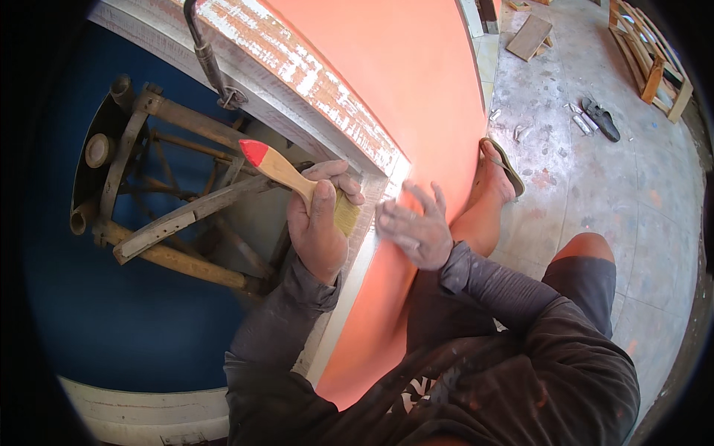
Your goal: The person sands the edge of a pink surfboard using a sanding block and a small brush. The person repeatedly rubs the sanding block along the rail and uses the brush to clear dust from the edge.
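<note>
A paintbrush (279, 169) with a bare wooden handle and red tip is in my left hand (320, 232). Its handle points up and to the left, gripped between thumb and fingers. Beside the palm shows a yellowish patch, apparently its bristles, partly hidden by the hand. My right hand (418, 232) is just right of it, over the inner corner of a white frame (362, 256), its fingers spread and slightly blurred. Nothing shows in that hand. Both hands look dusty. The frame's upper stretch (305, 70) has patchy white paint over a reddish-brown surface.
A metal rod with a hooked end (212, 70) hangs at the upper left. Beyond the frame stands a worn wooden structure (186, 193) against dark blue. The salmon wall (394, 67) adjoins the frame. Right, on the tiled floor, lie a dark sandal (601, 119), a board (529, 37) and a wooden rack (654, 63).
</note>
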### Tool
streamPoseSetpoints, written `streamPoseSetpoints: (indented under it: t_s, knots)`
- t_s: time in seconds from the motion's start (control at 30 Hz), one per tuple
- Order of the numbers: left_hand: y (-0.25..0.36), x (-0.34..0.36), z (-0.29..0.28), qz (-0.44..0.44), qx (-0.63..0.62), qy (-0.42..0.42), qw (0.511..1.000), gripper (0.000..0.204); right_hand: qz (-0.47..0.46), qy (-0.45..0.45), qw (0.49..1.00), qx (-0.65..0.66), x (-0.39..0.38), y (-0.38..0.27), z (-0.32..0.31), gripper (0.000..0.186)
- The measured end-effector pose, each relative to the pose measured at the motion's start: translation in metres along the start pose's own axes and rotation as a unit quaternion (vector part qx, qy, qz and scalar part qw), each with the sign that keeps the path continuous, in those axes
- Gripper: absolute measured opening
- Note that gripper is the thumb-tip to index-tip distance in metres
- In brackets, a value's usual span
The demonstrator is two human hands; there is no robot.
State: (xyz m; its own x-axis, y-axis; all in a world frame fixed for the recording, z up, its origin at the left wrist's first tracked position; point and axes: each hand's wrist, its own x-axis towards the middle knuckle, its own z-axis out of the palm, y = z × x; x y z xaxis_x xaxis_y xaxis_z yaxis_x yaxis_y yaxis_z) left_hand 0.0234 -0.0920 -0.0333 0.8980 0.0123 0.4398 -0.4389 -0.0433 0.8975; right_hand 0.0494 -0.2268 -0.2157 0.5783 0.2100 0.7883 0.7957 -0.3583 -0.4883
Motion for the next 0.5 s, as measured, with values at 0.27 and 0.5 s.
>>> streamPoseSetpoints:
  t_s: [0.27,0.5]
  knots:
    - [0.004,0.001,-0.002,0.009,0.019,-0.031,0.999,0.035,-0.019,-0.009,0.995,0.102,-0.017,-0.050,0.008,0.043]
    - [0.002,0.001,0.003,0.034,0.029,-0.032,0.998,0.034,0.073,0.012,0.996,0.047,0.011,-0.005,-0.008,0.039]
